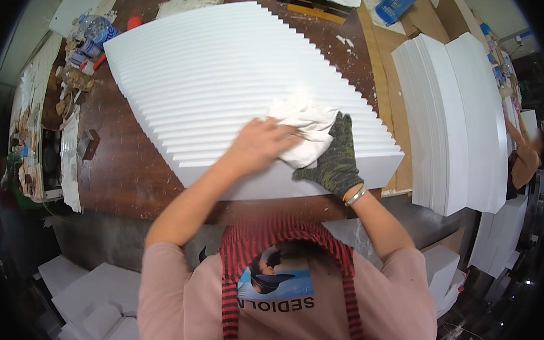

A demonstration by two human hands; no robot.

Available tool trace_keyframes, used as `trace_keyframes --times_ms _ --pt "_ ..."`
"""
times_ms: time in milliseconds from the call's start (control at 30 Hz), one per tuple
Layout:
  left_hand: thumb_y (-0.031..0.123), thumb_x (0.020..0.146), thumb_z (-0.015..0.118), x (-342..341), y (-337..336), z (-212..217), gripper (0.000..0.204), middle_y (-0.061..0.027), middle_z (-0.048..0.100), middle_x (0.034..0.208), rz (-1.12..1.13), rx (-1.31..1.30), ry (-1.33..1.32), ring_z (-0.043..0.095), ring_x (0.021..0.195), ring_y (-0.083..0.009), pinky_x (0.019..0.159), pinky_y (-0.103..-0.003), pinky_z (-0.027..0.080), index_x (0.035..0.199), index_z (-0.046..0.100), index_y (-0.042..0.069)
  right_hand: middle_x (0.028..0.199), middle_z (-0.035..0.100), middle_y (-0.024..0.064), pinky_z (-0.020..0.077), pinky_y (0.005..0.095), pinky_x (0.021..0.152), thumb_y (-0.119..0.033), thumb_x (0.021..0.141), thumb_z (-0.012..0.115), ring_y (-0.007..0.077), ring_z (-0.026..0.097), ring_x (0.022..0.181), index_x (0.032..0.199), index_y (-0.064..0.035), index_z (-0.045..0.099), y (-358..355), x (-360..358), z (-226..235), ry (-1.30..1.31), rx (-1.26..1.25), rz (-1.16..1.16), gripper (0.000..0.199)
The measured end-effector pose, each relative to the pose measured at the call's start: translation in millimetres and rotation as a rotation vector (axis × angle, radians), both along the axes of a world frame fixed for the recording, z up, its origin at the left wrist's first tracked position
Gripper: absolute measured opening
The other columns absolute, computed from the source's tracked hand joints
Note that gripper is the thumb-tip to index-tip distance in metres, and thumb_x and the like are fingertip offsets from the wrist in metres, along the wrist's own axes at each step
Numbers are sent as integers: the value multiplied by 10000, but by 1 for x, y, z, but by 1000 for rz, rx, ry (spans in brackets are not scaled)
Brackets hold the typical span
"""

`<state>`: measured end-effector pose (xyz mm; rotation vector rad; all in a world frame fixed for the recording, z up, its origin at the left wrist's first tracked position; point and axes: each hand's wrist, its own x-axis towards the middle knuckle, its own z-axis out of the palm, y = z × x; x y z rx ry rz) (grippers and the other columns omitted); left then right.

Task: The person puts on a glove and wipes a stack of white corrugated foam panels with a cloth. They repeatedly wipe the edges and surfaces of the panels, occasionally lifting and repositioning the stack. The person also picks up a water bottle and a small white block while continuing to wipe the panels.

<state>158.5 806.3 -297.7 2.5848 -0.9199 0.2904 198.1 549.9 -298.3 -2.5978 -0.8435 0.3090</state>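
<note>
The cloth (312, 126) lies at the panel (227, 83)'s 4 o'clock; left hand (258, 147) on its 8 o'clock edge, grip unclear; right hand (340, 158), thumb wide, at its 4 o'clock. Probably best wiped lightly, along the ridges (183, 102)

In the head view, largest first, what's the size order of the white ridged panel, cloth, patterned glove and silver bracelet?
White ridged panel
Cloth and patterned glove: too alike to rank
Silver bracelet
</note>
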Motion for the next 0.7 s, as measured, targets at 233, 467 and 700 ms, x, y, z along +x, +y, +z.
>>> trace_keyframes --times_ms 233,467,700 --pt "282 891 584 16 247 37 398 -178 719 1094 1750 139 -95 697 957 -367 822 -479 546 1213 694 75 1615 143 299 -2 557 1245 -741 616 753 433 66 1522 1541 52 219 -3 6 9 -98 -109 94 1331" --pt "21 824 610 131 -112 -67 332 -211 661 1183 -99 -727 517 609 1123 -375 1009 -432 463 1147 685 32 1611 191 271 52 529 1237 -831 683 630 427 126 1508 1557 21 206 -9 0 -9 -37 -142 82 1292" --pt "2 769 642 122 -6 -11 318 -154 678 1169 280 -392 87 632 1104 -347 960 -415 504 1072 703 74 1606 248 232 57 495 1252 -686 746 681 403 152 1512 1538 2 293 -18 6 -2 -172 108 131 1118"
